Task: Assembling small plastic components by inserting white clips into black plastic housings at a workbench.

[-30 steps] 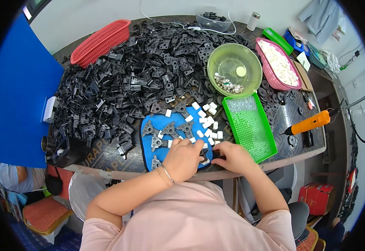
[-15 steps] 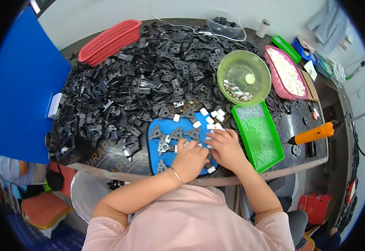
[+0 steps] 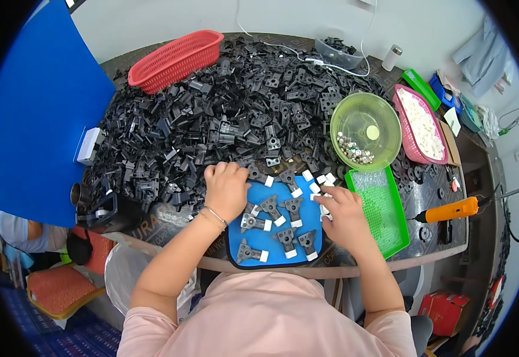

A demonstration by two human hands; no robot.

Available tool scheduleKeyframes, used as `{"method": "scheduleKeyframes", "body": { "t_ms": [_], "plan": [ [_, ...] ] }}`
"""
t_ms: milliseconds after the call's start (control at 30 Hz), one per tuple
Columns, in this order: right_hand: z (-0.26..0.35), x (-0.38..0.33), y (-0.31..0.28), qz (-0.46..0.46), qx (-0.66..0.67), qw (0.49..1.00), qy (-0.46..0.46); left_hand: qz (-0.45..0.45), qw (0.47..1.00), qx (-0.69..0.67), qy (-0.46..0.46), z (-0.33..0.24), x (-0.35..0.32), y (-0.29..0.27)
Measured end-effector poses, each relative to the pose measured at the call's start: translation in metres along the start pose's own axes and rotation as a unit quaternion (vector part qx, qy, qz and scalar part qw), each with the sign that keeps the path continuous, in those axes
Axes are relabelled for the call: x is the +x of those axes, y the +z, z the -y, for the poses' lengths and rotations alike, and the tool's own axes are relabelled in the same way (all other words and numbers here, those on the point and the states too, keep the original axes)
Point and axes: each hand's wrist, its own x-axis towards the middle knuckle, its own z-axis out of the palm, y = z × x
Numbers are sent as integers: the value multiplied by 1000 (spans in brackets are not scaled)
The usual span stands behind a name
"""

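Several black three-armed plastic parts lie on a blue mat at the table's near edge. Many have a small white block fitted on one arm. My left hand is at the mat's upper left corner, against the near edge of the black pile. Its fingers are bent and closed; what they hold, if anything, is hidden. At the mat's right edge, my right hand has its fingers closed round a white block. More loose white blocks lie just beyond its fingertips.
A big heap of black plastic parts covers the table's middle and left. Behind it stands a red basket. On the right are a green bowl with metal pieces, a green tray, a pink basket and an orange electric screwdriver.
My left hand has moved from the mat up and left to the black pile. My right hand has shifted right, uncovering parts with white blocks fitted. The view has shifted slightly.
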Motion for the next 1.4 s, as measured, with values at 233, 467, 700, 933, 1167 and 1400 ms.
{"method": "scheduleKeyframes", "body": {
  "t_ms": [233,467,700,933,1167,1400],
  "plan": [
    [15,87,41,-10,66,998,-21,30,999,-8,42,-2,8,16],
    [12,141,77,-30,10,999,9,16,995,-89,46,-8,-5,2],
    [11,151,81,-4,68,995,68,-50,998,32,37,28,22,3],
    [-4,137,65,-70,176,975,116,24,977,208,47,17,42,20],
    [-29,108,50,-66,477,849,219,-56,994,65,74,40,29,6],
    [12,85,41,51,754,606,249,-165,973,-160,-34,29,5,-31]
  ]
}}
